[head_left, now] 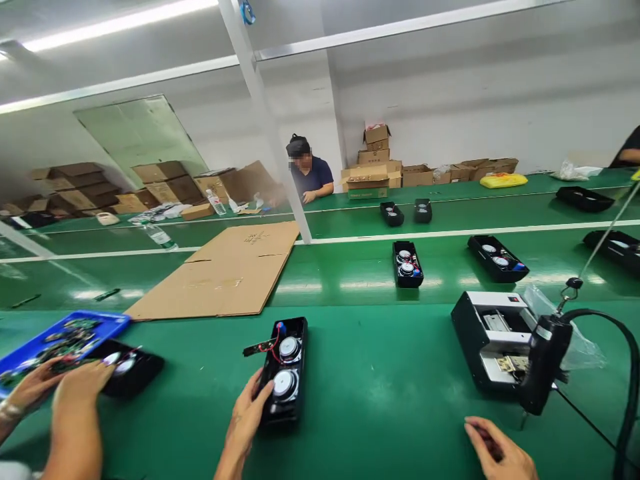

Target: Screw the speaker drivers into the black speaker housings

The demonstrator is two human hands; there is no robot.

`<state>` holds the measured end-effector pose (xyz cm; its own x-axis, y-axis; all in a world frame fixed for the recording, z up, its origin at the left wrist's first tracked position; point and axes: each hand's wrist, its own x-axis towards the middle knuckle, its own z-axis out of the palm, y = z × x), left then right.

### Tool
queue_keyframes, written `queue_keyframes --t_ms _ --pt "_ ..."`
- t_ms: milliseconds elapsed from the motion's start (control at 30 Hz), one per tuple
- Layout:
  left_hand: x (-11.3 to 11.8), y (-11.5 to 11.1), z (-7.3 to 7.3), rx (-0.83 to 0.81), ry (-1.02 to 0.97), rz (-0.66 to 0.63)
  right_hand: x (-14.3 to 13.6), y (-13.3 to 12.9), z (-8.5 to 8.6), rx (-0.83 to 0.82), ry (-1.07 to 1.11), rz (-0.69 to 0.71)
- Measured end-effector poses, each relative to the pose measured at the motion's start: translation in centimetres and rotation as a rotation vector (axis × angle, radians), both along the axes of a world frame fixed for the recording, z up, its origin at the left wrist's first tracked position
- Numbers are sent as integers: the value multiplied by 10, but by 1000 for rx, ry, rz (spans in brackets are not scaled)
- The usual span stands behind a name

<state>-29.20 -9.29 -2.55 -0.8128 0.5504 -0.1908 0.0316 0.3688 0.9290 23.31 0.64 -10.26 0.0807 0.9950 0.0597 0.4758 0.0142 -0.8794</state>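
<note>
A black speaker housing (pixel 303 373) with two round white-faced speakers lies on the green table. My left hand (pixel 244 415) grips its lower left side, thumb over the edge. A small circuit board (pixel 260 347) on red wires sticks out over the housing's upper left side. My right hand (pixel 501 451) is at the lower right, fingers curled toward the thumb; whether it holds something tiny is hidden. Just above it hangs a black electric screwdriver (pixel 545 363) on a cable, beside a black and white machine (pixel 473 347).
At the left, another person's hands (pixel 83 390) work at a second housing (pixel 145 375) by a blue tray (pixel 117 324) of circuit boards. Flat cardboard (pixel 225 273) lies behind. More housings (pixel 407 265) stand on the conveyor; a person (pixel 315 175) sits beyond it.
</note>
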Motion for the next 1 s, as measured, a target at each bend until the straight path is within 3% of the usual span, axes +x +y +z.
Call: queue_keyframes --t_ms 133,200,300,367,467,567,667,800,867,1000 --pt "83 17 -40 116 -96 -44 -71 -20 27 -45 234 335" --pt "130 22 -54 162 -137 -71 -106 -26 38 -19 297 394" --pt "186 23 -63 177 -163 -137 -139 -19 50 -28 228 443" --pt "205 21 -62 186 -179 -200 -147 -5 58 -83 135 468" --pt "205 16 -57 200 -242 -252 -141 25 79 -99 58 562" --pt "184 10 -47 232 -255 -160 -121 60 107 -58 57 763" --pt "164 8 -33 268 -158 -71 -97 97 129 -99 -103 906" --pt "162 20 -20 245 -129 -175 -76 127 141 -138 -260 1015" --pt "170 27 -17 222 -145 -264 -66 121 143 -92 -236 941" --pt "186 38 -17 184 -159 -381 -41 67 146 280 -41 501"
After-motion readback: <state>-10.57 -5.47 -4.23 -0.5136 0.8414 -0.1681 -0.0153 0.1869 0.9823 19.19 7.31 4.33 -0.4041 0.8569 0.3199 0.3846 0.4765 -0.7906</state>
